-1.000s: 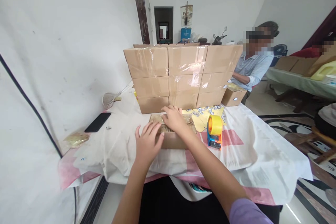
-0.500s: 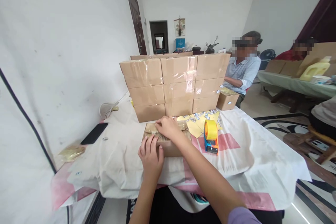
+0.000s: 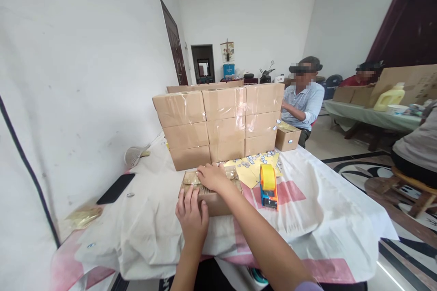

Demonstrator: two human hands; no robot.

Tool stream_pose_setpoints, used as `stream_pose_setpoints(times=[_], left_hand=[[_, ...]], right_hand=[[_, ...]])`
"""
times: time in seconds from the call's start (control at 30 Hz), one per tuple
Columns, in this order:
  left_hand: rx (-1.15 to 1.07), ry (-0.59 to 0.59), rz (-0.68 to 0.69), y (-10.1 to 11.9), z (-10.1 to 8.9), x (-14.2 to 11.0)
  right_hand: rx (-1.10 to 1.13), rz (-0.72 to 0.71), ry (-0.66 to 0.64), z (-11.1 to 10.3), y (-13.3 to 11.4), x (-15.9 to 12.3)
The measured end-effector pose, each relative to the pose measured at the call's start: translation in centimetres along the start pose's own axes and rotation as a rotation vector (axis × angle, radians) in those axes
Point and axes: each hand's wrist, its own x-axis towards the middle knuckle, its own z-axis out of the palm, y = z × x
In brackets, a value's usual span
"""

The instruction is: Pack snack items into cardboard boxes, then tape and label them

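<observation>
A small cardboard box (image 3: 217, 205) lies on the table in front of me, with brown packing tape (image 3: 231, 172) across its top. My left hand (image 3: 192, 215) grips the front left corner, fingers over the top edge and thumb against the front face. On the taped top lies my right hand (image 3: 213, 178), fingers stretched out and pressing flat. My right forearm hides part of the box. To the right stands a tape dispenser (image 3: 268, 186) with a yellow roll. Behind it, a yellow sheet (image 3: 251, 173) carries several small white-and-blue stickers.
Stacked cardboard boxes (image 3: 225, 122) form a wall behind my hands, with a single box (image 3: 287, 137) at its right. A black phone (image 3: 116, 188) and a white strainer (image 3: 133, 157) lie left. A person (image 3: 305, 100) sits beyond; others are at a green-covered table (image 3: 368, 116).
My view has tilted up and shifted slightly, so the table appears lower. Both hands keep their places on the box, the right one lying a little flatter.
</observation>
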Motion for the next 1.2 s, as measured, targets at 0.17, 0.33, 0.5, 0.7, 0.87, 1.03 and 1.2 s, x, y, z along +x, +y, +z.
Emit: stream_pose_setpoints(times=[0.17,0.33,0.5,0.7,0.87,1.03,1.2], left_hand=[[0.032,-0.003,0.007,-0.26,-0.33,0.09],[0.061,0.005,0.030,-0.20,-0.38,0.10],[0.047,0.001,0.011,-0.30,-0.14,0.06],[0.061,0.008,0.016,-0.25,-0.32,0.04],[0.060,0.004,0.016,-0.16,-0.36,0.09],[0.041,0.016,0.017,-0.19,-0.28,0.07],[0.021,0.007,0.003,-0.28,-0.26,-0.12]], right_hand=[[0.053,-0.019,-0.037,-0.33,0.28,-0.10],[0.086,-0.018,-0.037,-0.41,0.49,-0.20],[0.095,-0.011,-0.019,-0.36,0.41,-0.27],[0.104,-0.006,-0.006,-0.23,0.36,-0.27],[0.109,-0.008,-0.003,-0.25,0.35,-0.37],[0.107,-0.006,-0.005,-0.51,0.24,-0.47],[0.111,-0.008,-0.003,-0.76,0.08,-0.65]])
